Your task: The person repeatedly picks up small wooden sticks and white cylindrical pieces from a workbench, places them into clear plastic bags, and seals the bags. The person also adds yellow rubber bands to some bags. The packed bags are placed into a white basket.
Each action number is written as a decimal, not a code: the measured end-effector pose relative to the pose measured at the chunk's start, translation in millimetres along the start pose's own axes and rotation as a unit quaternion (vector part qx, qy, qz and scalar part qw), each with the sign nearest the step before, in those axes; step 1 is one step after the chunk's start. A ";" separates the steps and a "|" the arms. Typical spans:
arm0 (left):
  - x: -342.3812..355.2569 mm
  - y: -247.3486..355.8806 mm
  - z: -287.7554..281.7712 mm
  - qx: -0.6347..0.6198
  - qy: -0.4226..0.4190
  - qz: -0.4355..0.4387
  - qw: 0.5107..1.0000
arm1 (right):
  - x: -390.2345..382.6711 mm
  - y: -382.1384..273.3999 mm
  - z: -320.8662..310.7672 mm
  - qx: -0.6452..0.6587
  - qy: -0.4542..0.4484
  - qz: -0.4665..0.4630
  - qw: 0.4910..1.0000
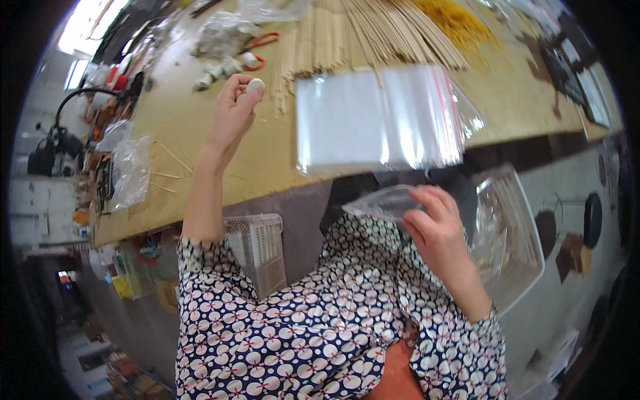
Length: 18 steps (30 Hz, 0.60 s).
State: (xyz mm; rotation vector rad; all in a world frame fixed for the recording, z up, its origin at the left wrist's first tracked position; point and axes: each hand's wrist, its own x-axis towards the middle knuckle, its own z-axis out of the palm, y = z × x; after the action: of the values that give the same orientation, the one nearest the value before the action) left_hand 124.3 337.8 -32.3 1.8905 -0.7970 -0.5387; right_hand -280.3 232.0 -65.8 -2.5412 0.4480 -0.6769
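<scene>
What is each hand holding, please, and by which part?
The left hand holds a small round white piece by its edge; the right hand grips a clear bag by its right end.

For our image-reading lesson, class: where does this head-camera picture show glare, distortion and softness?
Head view: pale glare streaks the stack of clear bags; the bright window at upper left is washed out; the front edge of the table bends, and the corners fall to black; the right hand and its small bag look slightly soft.
</scene>
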 end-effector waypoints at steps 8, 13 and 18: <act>-151.8 94.5 126.9 0.303 -0.188 0.363 0.861 | -0.3 -0.7 -7.4 0.019 -0.014 -0.070 0.997; -130.0 91.1 130.6 0.235 -0.156 0.368 0.886 | -14.1 7.0 -15.6 0.050 0.011 -0.035 0.998; -33.4 79.3 72.1 0.274 0.063 0.217 0.935 | -41.6 20.9 -14.9 0.066 0.026 0.013 0.997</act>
State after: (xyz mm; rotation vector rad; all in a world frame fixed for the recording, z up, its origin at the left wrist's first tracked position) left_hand 30.1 293.3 9.6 2.1211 -1.3337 0.0996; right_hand -326.4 226.6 -80.9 -2.3949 0.4397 -0.7399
